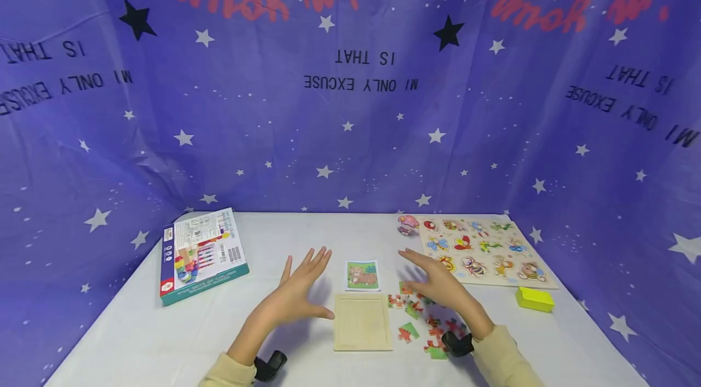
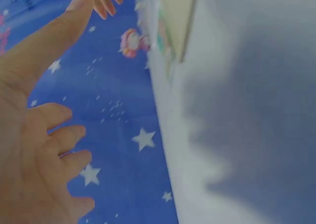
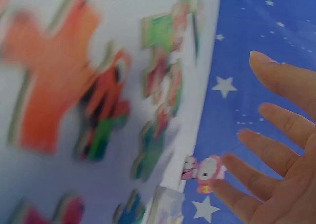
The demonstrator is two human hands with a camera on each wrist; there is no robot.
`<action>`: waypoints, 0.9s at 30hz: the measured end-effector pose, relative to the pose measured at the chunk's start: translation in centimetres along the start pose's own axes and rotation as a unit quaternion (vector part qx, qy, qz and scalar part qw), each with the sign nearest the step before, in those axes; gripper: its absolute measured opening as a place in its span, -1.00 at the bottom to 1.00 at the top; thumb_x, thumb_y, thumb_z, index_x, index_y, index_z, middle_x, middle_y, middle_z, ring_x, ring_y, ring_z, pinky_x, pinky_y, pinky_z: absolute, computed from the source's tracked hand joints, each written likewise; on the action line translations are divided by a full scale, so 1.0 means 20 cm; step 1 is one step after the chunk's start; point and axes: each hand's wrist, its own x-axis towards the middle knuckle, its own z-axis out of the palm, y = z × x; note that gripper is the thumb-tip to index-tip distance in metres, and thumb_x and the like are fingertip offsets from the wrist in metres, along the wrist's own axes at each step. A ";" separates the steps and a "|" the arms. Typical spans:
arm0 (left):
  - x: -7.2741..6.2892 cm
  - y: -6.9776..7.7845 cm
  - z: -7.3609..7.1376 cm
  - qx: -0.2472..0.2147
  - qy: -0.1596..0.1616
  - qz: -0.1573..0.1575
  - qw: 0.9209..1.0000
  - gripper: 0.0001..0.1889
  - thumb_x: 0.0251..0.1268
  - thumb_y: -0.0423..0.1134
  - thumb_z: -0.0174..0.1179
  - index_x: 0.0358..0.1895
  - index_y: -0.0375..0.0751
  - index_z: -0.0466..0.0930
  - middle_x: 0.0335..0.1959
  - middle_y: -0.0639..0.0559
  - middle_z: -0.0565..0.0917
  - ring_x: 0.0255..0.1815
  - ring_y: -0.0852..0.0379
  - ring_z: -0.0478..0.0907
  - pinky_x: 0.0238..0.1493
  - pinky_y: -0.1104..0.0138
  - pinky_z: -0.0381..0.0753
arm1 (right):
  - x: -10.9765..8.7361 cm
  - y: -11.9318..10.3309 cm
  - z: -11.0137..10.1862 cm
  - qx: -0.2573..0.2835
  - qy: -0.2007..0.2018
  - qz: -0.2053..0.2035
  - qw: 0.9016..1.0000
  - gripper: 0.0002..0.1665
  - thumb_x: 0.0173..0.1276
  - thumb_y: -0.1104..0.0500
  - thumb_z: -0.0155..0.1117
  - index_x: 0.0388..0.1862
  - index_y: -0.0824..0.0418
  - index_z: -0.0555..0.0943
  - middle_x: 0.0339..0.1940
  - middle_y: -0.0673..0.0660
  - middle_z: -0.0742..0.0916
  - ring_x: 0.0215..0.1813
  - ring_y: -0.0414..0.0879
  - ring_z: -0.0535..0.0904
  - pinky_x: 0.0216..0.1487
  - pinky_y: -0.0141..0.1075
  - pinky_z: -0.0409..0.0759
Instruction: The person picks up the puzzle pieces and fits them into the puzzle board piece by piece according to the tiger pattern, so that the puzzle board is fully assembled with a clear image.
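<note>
My left hand [image 1: 292,299] hovers with spread fingers at the left of a square wooden tray [image 1: 363,323], its thumb near the tray's edge. On the other side my right hand [image 1: 440,283], fingers also extended, hangs above a scatter of jigsaw pieces [image 1: 408,332] in red, orange and green. Neither hand holds anything. Behind the tray lies a small picture card [image 1: 362,275] of a brown animal on green. In the right wrist view, orange and green jigsaw pieces [image 3: 54,75] appear close and blurred, apart from the fingers.
A boxed set [image 1: 202,256] lies at the back left. At the back right are a wooden insect puzzle board [image 1: 482,247] and a pink toy figure [image 1: 408,224]. A yellow block [image 1: 534,299] sits by the board's front corner. Purple star-printed cloth [image 1: 350,131] encloses the table.
</note>
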 end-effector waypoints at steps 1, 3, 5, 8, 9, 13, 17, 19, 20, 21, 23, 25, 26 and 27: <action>0.00 0.00 0.01 -0.008 -0.007 0.003 1.000 0.21 -0.15 0.10 0.50 0.54 -0.16 -0.09 0.55 -0.06 -0.06 0.55 -0.12 -0.25 0.40 -0.19 -0.53 | 0.00 0.01 0.01 0.001 -0.009 -0.001 1.000 -0.27 0.20 0.21 0.44 0.35 0.23 0.43 0.33 0.24 0.51 0.32 0.23 0.41 0.22 0.17 0.42; 0.00 0.01 0.03 -0.023 -0.021 0.007 0.999 0.18 -0.13 0.07 0.50 0.52 -0.26 -0.03 0.53 -0.15 0.00 0.54 -0.17 -0.19 0.42 -0.19 -0.45 | 0.01 0.04 0.02 0.006 -0.031 0.005 0.999 -0.36 0.20 0.21 0.43 0.28 0.25 0.50 0.24 0.22 0.59 0.25 0.19 0.48 0.18 0.13 0.47; -0.01 0.01 0.06 -0.037 -0.038 0.009 0.999 0.14 -0.11 0.05 0.50 0.49 -0.34 0.01 0.51 -0.22 0.06 0.52 -0.22 -0.12 0.44 -0.18 -0.32 | 0.01 0.06 0.03 0.013 -0.053 0.016 0.998 -0.42 0.21 0.19 0.43 0.21 0.27 0.55 0.16 0.19 0.65 0.18 0.15 0.54 0.14 0.11 0.51; -0.01 0.02 0.08 -0.061 -0.062 0.000 0.996 0.09 -0.11 0.03 0.49 0.45 -0.42 0.09 0.47 -0.30 0.15 0.47 -0.30 0.03 0.42 -0.19 -0.08 | 0.02 0.09 0.03 0.017 -0.080 0.028 0.996 -0.46 0.19 0.15 0.46 0.14 0.28 0.59 0.06 0.17 0.69 0.10 0.10 0.59 0.08 0.05 0.56; -0.02 0.03 0.09 -0.067 -0.070 -0.007 0.995 0.08 -0.11 0.04 0.49 0.44 -0.44 0.11 0.45 -0.31 0.18 0.46 -0.30 0.07 0.41 -0.17 0.00 | 0.02 0.10 0.03 0.017 -0.088 0.027 0.996 -0.47 0.18 0.15 0.47 0.12 0.28 0.59 0.02 0.17 0.70 0.04 0.09 0.61 0.04 0.03 0.58; -0.04 0.05 0.11 -0.090 -0.094 -0.026 0.991 0.01 -0.15 0.03 0.50 0.36 -0.47 0.24 0.37 -0.34 0.31 0.37 -0.30 0.26 0.34 -0.11 0.23 | 0.03 0.10 0.03 0.013 -0.100 0.019 0.995 -0.50 0.15 0.13 0.49 0.04 0.29 0.61 -0.11 0.14 0.71 -0.10 0.05 0.62 -0.09 -0.03 0.61; -0.06 0.06 0.13 -0.090 -0.104 -0.027 0.990 -0.05 -0.17 0.04 0.50 0.29 -0.48 0.35 0.31 -0.31 0.42 0.31 -0.27 0.35 0.28 -0.06 0.34 | 0.03 0.11 0.03 0.010 -0.100 0.018 0.995 -0.55 0.12 0.14 0.51 -0.03 0.27 0.63 -0.21 0.08 0.70 -0.19 -0.01 0.59 -0.19 -0.15 0.60; -0.06 0.06 0.14 -0.084 -0.105 -0.026 0.991 -0.07 -0.17 0.04 0.50 0.27 -0.47 0.37 0.30 -0.30 0.44 0.30 -0.26 0.37 0.27 -0.06 0.36 | 0.03 0.11 0.04 0.004 -0.099 0.022 0.995 -0.58 0.10 0.14 0.52 -0.07 0.24 0.64 -0.24 0.04 0.69 -0.22 -0.05 0.58 -0.23 -0.23 0.58; -0.07 0.05 0.15 -0.082 -0.105 -0.026 0.991 -0.07 -0.16 0.04 0.50 0.27 -0.47 0.38 0.29 -0.29 0.44 0.30 -0.26 0.37 0.27 -0.06 0.36 | 0.03 0.11 0.04 -0.001 -0.097 0.022 0.995 -0.59 0.10 0.15 0.53 -0.09 0.23 0.65 -0.25 0.03 0.69 -0.24 -0.07 0.57 -0.25 -0.26 0.57; -0.07 0.05 0.15 -0.078 -0.104 -0.026 0.991 -0.08 -0.17 0.04 0.50 0.27 -0.47 0.39 0.29 -0.29 0.44 0.30 -0.27 0.37 0.27 -0.07 0.36 | 0.03 0.11 0.04 -0.005 -0.096 0.025 0.995 -0.61 0.09 0.14 0.53 -0.10 0.21 0.66 -0.26 0.01 0.69 -0.25 -0.09 0.56 -0.26 -0.29 0.56; -0.07 0.05 0.15 -0.070 -0.105 -0.025 0.992 -0.09 -0.17 0.04 0.50 0.25 -0.47 0.40 0.29 -0.28 0.45 0.29 -0.28 0.37 0.26 -0.08 0.36 | 0.03 0.11 0.04 -0.009 -0.097 0.029 0.995 -0.64 0.09 0.15 0.53 -0.13 0.20 0.67 -0.28 0.00 0.67 -0.26 -0.10 0.55 -0.26 -0.30 0.54; -0.07 0.05 0.15 -0.065 -0.104 -0.028 0.992 -0.09 -0.19 0.03 0.51 0.25 -0.47 0.41 0.29 -0.27 0.45 0.29 -0.28 0.37 0.26 -0.09 0.35 | 0.04 0.11 0.04 -0.009 -0.101 0.037 0.994 -0.66 0.09 0.16 0.53 -0.15 0.20 0.67 -0.28 0.01 0.67 -0.25 -0.08 0.54 -0.26 -0.29 0.53; -0.07 0.06 0.15 -0.063 -0.104 -0.029 0.992 -0.09 -0.19 0.02 0.51 0.24 -0.47 0.42 0.29 -0.27 0.45 0.29 -0.29 0.37 0.26 -0.10 0.35 | 0.04 0.11 0.04 -0.007 -0.101 0.040 0.994 -0.66 0.09 0.17 0.53 -0.16 0.20 0.66 -0.28 0.02 0.66 -0.26 -0.06 0.54 -0.26 -0.28 0.53; -0.07 0.06 0.15 -0.060 -0.105 -0.032 0.992 -0.10 -0.20 0.02 0.51 0.24 -0.46 0.42 0.30 -0.26 0.45 0.30 -0.29 0.37 0.26 -0.10 0.34 | 0.04 0.10 0.04 -0.004 -0.104 0.048 0.993 -0.67 0.09 0.18 0.53 -0.16 0.19 0.65 -0.28 0.02 0.65 -0.26 -0.05 0.53 -0.27 -0.28 0.52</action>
